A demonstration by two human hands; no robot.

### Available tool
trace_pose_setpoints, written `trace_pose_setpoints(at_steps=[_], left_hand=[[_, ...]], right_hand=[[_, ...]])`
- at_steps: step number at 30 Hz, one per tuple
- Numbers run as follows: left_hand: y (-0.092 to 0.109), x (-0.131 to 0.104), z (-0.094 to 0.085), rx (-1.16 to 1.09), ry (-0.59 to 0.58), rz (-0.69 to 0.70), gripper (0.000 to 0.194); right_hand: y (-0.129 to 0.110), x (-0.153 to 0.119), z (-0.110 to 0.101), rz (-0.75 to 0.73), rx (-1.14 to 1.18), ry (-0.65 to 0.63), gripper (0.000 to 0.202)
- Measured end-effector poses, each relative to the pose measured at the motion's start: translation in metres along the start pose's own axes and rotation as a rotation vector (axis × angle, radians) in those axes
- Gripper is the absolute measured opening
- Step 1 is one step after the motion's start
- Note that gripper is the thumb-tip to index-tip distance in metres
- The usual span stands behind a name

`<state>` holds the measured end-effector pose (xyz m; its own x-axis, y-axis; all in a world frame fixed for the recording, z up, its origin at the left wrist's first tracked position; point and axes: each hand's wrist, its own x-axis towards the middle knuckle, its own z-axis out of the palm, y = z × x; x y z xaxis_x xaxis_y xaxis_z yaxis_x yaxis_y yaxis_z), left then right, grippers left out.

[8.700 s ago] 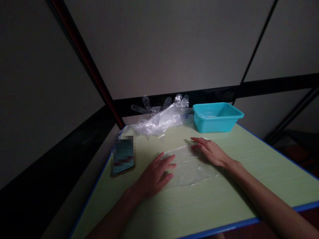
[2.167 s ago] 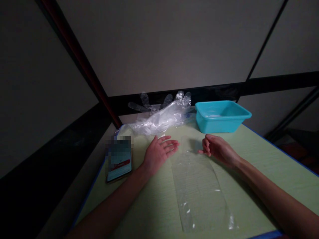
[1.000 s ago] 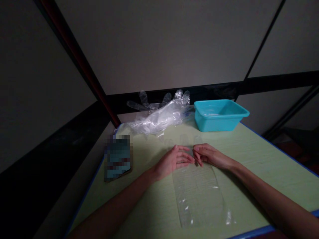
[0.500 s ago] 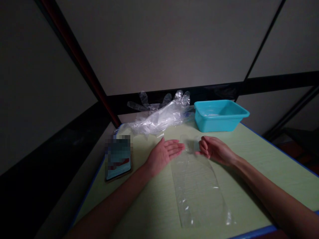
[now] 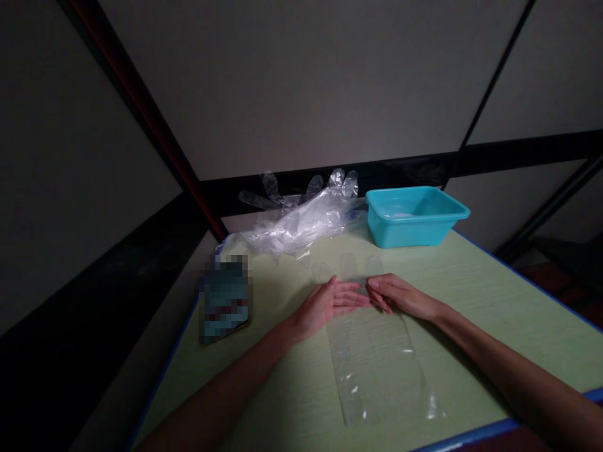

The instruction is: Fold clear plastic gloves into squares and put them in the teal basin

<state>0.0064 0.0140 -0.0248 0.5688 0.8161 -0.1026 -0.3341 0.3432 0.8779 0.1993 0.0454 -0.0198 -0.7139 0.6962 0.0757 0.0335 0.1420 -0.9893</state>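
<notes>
A clear plastic disposable glove [image 5: 377, 370] lies flat on the pale green table [image 5: 475, 351], its cuff toward me and its fingers pointing away. Over its palm area is my left hand [image 5: 330, 304], open, with the fingers stretched to the right. My right hand [image 5: 400, 295] is just opposite, its fingers bent and close together, with nothing visible in them. The fingertips of both hands meet or nearly meet above the glove. Whether either hand presses on the plastic I cannot tell.
A bunch of clear plastic gloves [image 5: 301, 226] lies at the back edge against the wall. To its right stands a turquoise plastic basin [image 5: 412, 229]. A phone-like device [image 5: 225, 301], partly blurred out, is at the left edge. Blue trim [image 5: 471, 437] borders the table.
My left hand has moved right and slightly toward me. The right hand has come a little nearer to me, its fist loosening, and the gap between the hands has closed.
</notes>
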Motion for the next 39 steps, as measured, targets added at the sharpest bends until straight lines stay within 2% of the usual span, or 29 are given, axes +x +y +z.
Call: trace_pose_setpoints(at_steps=[4,8,10,12,15,17,20,23,28,39], left_hand=[[0.002,0.002,0.000,-0.032,-0.007,-0.020,0.052],[0.012,0.002,-0.005,-0.191,0.033,-0.021,0.056],[0.019,0.000,-0.009,-0.257,0.080,0.022,0.058],[0.025,-0.002,-0.012,-0.278,0.122,0.060,0.059],[0.029,-0.003,-0.014,-0.268,0.128,0.073,0.059],[0.027,-0.002,-0.014,-0.255,0.086,0.057,0.058],[0.021,0.000,-0.013,-0.216,-0.008,0.001,0.058],[0.017,0.001,-0.012,-0.173,-0.081,-0.039,0.058],[0.015,0.000,-0.012,-0.134,-0.130,-0.071,0.059],[0.013,0.001,-0.014,-0.109,-0.129,-0.113,0.057]], right_hand=[[0.006,0.003,0.000,-0.005,0.144,0.085,0.045],[0.002,0.005,-0.009,-0.033,0.218,0.199,0.040],[-0.007,0.001,-0.015,-0.053,0.194,0.269,0.035],[-0.019,-0.008,-0.020,-0.063,0.014,0.291,0.030],[-0.038,-0.031,-0.021,-0.070,-0.477,0.172,0.026],[-0.049,-0.049,-0.017,-0.114,-0.735,0.030,0.023],[-0.058,-0.075,-0.006,-0.138,-1.005,-0.160,0.025],[-0.058,-0.093,0.004,-0.194,-1.217,-0.213,0.030],[-0.053,-0.110,0.011,-0.274,-1.347,-0.235,0.031],[-0.049,-0.124,0.027,-0.354,-1.338,-0.325,0.033]])
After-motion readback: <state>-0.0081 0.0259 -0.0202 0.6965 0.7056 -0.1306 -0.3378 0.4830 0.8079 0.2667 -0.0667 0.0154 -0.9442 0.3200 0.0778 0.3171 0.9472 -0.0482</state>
